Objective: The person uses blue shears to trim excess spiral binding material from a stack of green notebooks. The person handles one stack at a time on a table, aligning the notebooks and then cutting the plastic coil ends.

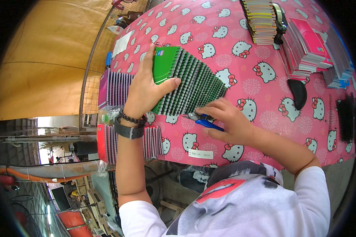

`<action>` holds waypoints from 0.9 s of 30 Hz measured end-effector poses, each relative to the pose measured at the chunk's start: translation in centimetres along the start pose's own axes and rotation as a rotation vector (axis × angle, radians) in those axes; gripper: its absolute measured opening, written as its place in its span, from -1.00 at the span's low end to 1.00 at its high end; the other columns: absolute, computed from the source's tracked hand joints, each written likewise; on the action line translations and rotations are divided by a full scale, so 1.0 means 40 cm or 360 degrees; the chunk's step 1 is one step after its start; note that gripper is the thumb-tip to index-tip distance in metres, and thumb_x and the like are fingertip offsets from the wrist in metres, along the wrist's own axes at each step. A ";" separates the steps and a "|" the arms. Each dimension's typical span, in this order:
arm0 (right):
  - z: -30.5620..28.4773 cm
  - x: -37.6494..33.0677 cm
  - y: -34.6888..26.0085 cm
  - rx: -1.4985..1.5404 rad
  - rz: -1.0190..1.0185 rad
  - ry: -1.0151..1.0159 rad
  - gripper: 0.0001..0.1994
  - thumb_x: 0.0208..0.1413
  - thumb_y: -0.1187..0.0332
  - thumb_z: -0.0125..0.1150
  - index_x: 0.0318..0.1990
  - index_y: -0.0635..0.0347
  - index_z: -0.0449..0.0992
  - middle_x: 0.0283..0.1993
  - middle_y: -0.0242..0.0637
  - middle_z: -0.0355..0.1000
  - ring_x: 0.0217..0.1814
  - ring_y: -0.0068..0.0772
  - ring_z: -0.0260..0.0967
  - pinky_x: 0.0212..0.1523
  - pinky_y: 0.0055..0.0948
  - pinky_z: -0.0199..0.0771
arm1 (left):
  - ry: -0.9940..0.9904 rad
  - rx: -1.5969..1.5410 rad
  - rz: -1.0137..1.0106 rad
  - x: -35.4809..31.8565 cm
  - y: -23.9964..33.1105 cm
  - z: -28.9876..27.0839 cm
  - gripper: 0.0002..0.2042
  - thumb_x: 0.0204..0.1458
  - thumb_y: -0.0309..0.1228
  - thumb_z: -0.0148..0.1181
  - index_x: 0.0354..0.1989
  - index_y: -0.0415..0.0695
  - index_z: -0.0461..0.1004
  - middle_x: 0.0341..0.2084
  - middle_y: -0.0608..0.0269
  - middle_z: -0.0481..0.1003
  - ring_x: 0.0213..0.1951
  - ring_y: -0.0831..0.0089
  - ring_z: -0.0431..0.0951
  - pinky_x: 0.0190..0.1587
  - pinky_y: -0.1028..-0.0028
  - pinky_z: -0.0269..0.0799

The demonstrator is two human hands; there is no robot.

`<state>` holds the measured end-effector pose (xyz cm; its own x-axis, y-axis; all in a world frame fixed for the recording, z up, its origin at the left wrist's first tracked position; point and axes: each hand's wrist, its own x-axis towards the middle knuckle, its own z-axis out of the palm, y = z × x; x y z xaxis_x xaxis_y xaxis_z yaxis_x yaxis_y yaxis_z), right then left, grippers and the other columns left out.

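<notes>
One printed label [201,154] | left hand [146,85] spread on green notebooks [192,81] | right hand [227,120] gripping cutters [209,125]

- In front of you, a white strip [201,154] on the pink tabletop [241,75] bears a short dark printed line of letters and digits.
- By your left hand [147,85], the green notebook [165,66] carries a small multicoloured label [159,53], too small to read.

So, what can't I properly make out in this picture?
All in the head view:
Left hand: palm, hidden by the hand's back.
Blue-handled cutters: part covered by the right hand; tips too small to read.
Green notebooks: lower covers, hidden by those above.
Black coils: blurred near the dark rim.
</notes>
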<state>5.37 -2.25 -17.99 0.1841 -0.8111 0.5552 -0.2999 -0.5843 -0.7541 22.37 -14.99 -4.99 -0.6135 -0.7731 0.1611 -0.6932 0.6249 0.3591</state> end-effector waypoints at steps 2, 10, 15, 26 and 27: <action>-0.004 0.000 -0.001 -0.0293 -0.0108 0.0033 -0.51 -0.27 0.35 0.25 -0.04 0.09 0.39 -0.25 -0.26 0.31 -0.16 -0.22 0.24 -0.16 -0.28 0.24 | 0.0004 0.0019 -0.0003 -0.002 0.004 -0.002 -0.05 -0.28 -0.04 0.25 0.23 -0.33 -0.08 0.01 -0.19 0.25 0.03 0.02 0.31 0.03 0.30 0.25; 0.000 -0.007 0.049 0.0665 0.0301 -0.0253 -0.62 -0.18 0.43 0.19 -0.09 0.13 0.44 -0.26 -0.20 0.36 -0.21 -0.33 0.31 -0.21 -0.42 0.30 | 0.0014 0.0028 0.0017 -0.003 -0.002 0.003 -0.05 -0.28 -0.06 0.26 0.24 -0.29 -0.09 0.03 -0.18 0.23 0.04 0.03 0.30 0.03 0.30 0.25; 0.002 -0.006 0.055 0.0676 0.0348 -0.0255 -0.60 -0.20 0.38 0.20 -0.09 0.12 0.44 -0.24 -0.20 0.36 -0.20 -0.33 0.31 -0.20 -0.41 0.30 | 0.0008 0.0033 0.0024 0.002 0.001 0.000 -0.05 -0.28 -0.06 0.26 0.25 -0.27 -0.11 0.03 -0.18 0.23 0.05 0.02 0.29 0.04 0.29 0.24; 0.008 -0.007 0.062 -0.0286 -0.0240 -0.0021 -0.53 -0.30 0.42 0.20 -0.06 0.06 0.42 -0.23 -0.28 0.34 -0.18 -0.25 0.23 -0.18 -0.31 0.28 | 0.0016 0.0037 0.0005 -0.002 0.003 0.001 -0.05 -0.28 -0.03 0.25 0.24 -0.30 -0.08 0.04 -0.20 0.22 0.05 0.01 0.29 0.04 0.29 0.24; 0.008 -0.007 0.065 -0.0069 -0.0156 -0.0069 -0.54 -0.29 0.42 0.20 -0.07 0.06 0.43 -0.26 -0.27 0.35 -0.19 -0.25 0.24 -0.20 -0.34 0.29 | 0.0012 0.0026 -0.0008 -0.003 0.005 0.001 -0.05 -0.28 -0.02 0.25 0.24 -0.30 -0.08 0.04 -0.20 0.22 0.05 0.01 0.29 0.04 0.29 0.24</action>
<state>4.86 -3.54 -20.21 0.2547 -0.7511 0.6090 -0.3187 -0.6598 -0.6805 22.29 -14.75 -4.97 -0.6070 -0.7771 0.1663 -0.7025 0.6226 0.3449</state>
